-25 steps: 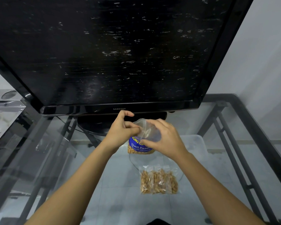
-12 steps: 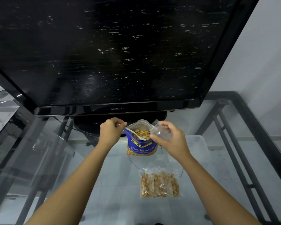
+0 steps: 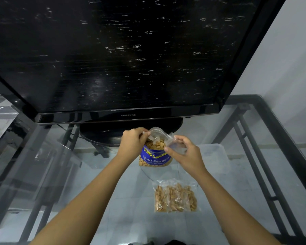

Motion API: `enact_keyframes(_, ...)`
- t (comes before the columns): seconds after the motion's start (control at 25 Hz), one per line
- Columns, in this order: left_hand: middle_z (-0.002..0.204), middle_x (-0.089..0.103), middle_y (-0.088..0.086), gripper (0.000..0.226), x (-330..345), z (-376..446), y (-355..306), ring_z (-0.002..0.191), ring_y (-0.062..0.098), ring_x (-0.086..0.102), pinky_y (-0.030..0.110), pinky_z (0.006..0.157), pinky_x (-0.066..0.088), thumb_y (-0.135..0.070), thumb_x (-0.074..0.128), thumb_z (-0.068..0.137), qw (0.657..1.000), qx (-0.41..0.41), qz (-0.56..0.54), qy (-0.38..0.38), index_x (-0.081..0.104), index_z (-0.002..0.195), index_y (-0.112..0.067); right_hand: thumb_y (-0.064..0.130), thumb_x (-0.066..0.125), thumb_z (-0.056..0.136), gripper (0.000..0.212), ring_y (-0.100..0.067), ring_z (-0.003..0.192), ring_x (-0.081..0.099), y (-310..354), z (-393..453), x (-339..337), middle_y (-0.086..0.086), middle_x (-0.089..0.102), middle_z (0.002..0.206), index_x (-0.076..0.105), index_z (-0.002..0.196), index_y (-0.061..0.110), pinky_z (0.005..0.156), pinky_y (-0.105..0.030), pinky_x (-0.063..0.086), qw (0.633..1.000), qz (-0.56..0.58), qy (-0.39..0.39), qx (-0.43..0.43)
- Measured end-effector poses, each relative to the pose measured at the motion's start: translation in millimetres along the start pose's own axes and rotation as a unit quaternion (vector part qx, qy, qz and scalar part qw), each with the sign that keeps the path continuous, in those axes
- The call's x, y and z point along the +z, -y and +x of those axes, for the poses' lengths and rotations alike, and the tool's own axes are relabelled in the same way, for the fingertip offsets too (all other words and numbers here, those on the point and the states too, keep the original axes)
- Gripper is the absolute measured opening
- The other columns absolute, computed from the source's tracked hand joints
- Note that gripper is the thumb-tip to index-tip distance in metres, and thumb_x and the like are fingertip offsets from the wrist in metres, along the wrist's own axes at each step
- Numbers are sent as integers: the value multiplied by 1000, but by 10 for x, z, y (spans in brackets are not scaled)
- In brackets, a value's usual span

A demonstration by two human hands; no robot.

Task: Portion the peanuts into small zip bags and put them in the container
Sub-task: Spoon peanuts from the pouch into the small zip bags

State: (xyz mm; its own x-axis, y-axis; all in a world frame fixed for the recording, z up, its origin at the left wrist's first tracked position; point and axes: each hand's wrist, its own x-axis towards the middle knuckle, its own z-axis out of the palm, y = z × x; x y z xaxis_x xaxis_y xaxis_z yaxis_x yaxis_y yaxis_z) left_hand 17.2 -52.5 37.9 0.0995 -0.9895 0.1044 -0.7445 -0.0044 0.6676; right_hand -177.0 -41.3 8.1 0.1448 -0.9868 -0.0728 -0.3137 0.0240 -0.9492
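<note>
head view: left hand (image 3: pixel 133 142) pinches peanut packet (image 3: pixel 155 157) mouth open for access, right hand (image 3: pixel 185 153) fingers grip empty zip bag (image 3: pixel 175 145) beside it, ready for filling; filled bag (image 3: pixel 175 198) waits on glass table (image 3: pixel 113 200).

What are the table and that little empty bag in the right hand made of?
The table looks like clear glass on dark, probably metal, bars: the floor tiles show through it. The small bag pinched by the right hand seems thin, soft clear plastic: it crumples and lets the fingers show through.
</note>
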Motion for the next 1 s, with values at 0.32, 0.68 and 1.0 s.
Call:
enact_keyframes(0.32, 73, 69, 10, 23, 126, -28, -69, 76, 25, 67, 35, 70, 53, -26, 53, 93, 986, -143, -88, 1, 68, 89, -9, 38, 72, 75, 45, -4, 104, 57, -15, -5, -54, 7, 62, 113, 52, 113, 24, 66, -9, 49, 1000, 0, 13, 24)
enact_keyframes(0.68, 63, 62, 5, 20, 94, 43, -14, 60, 10, 56, 20, 58, 46, -22, 56, 92, 907, -308, -287, 8, 65, 79, -9, 35, 70, 78, 45, -11, 111, 55, -33, 41, -86, 1, 62, 118, 52, 117, 19, 60, -3, 47, 998, 29, 21, 52)
enact_keyframes(1.0, 61, 54, 4, 19, 4, 144, 169, 55, 11, 48, 20, 54, 44, -19, 52, 94, 856, -359, -370, -25, 61, 82, -7, 35, 72, 77, 51, -8, 105, 52, 107, 59, -202, 7, 57, 113, 52, 121, 17, 63, -1, 44, 999, -33, -10, 24)
